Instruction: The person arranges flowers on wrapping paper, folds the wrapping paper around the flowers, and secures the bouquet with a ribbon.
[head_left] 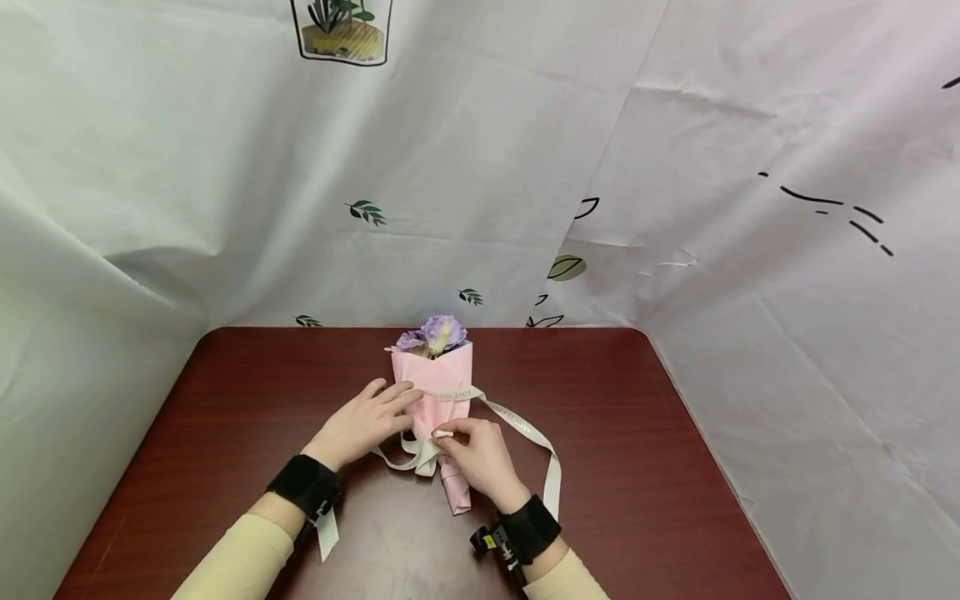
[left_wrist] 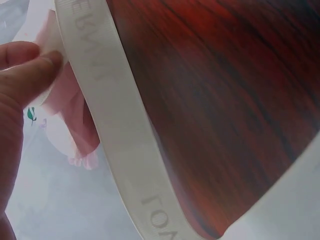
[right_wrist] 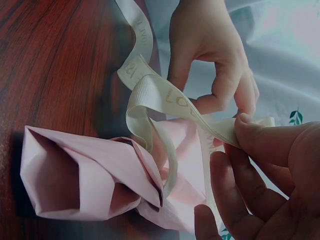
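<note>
A bouquet of purple flowers (head_left: 442,333) in pink wrapping paper (head_left: 433,371) lies on the table, its narrow wrapped stem (right_wrist: 65,175) toward the person. Cream lettered ribbon (head_left: 528,429) runs across the paper and loops around the stem. My right hand (head_left: 480,454) pinches a piece of ribbon (right_wrist: 220,131) between thumb and forefinger, just over the stem. At the bouquet's left side, my left hand (head_left: 371,423) has its thumb and forefinger together at the ribbon (left_wrist: 56,42), the other fingers fanned over the paper.
The dark red wooden table (head_left: 600,417) meets a white printed cloth (head_left: 450,167) at its back and sides. One ribbon tail (head_left: 327,533) hangs below the left wrist; another length curves right toward the right wrist. Each wrist wears a black strap (head_left: 303,486).
</note>
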